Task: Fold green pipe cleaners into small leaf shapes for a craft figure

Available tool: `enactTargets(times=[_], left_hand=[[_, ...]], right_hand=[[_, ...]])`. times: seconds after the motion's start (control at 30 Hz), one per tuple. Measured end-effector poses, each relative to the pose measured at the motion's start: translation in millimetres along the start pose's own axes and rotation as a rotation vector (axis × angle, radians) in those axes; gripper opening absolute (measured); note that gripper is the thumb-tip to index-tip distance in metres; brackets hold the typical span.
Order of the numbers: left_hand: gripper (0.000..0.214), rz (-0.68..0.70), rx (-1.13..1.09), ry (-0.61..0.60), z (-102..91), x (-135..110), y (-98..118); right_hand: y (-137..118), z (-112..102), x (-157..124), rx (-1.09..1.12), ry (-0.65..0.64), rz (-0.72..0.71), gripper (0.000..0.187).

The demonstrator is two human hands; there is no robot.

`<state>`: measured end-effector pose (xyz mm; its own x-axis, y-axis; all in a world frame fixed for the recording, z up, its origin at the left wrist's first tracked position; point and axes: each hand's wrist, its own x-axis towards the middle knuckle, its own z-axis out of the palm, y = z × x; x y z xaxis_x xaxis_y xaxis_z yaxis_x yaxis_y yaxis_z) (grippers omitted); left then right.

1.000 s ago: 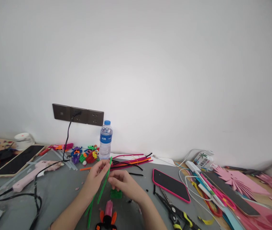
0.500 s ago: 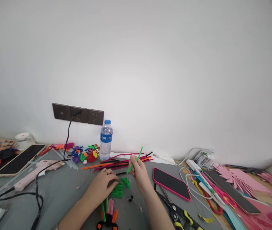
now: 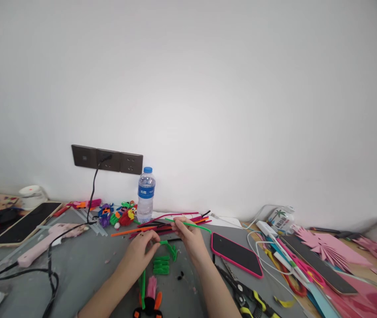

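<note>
My right hand pinches a long green pipe cleaner between thumb and fingers, its far end reaching right toward the pink-cased phone. At the left, my left hand has thumb and forefinger closed at the end of a bent green pipe cleaner, whose other part hangs to the right over the mat. Just below lie several folded green pipe cleaners side by side. Nearest me is a black, orange and pink pipe-cleaner figure with green strips standing up from it, partly cut off by the frame.
A water bottle stands by the wall, with loose pipe cleaners in front. Finished small figures sit to its left. Pliers and a pink-cased phone lie right; a pink glue gun and cable lie left.
My right hand has tilted its green pipe cleaner from steep to nearly level. My left hand has moved off the folded green pieces and now pinches the end of the bent green one.
</note>
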<state>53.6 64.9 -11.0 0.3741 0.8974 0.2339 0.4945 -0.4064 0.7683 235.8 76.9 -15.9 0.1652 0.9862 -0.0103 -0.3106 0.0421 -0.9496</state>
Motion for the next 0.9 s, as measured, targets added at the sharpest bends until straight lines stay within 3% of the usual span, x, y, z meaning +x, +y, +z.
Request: enactTargets(times=[0.13,0.37,0.53,0.9], left_hand=[[0.014,-0.048,-0.200,0.083,-3.5,3.9,2.6],[0.026,-0.097,-0.437,0.170,1.2,6.4,-12.4],[0.033,-0.102,-0.437,0.122,-2.1,6.3,-10.6],[0.025,-0.084,-0.446,0.142,-0.4,5.6,-13.1]], right_hand=[[-5.0,8.3,-7.3,-0.078,-0.149,-0.048,0.032],[-15.8,16.3,-16.3,-0.193,-0.253,-0.096,0.027],[-18.7,17.4,-19.0,-0.182,-0.296,-0.034,0.029],[-19.2,15.6,-19.0,-0.178,-0.330,-0.006,0.027]])
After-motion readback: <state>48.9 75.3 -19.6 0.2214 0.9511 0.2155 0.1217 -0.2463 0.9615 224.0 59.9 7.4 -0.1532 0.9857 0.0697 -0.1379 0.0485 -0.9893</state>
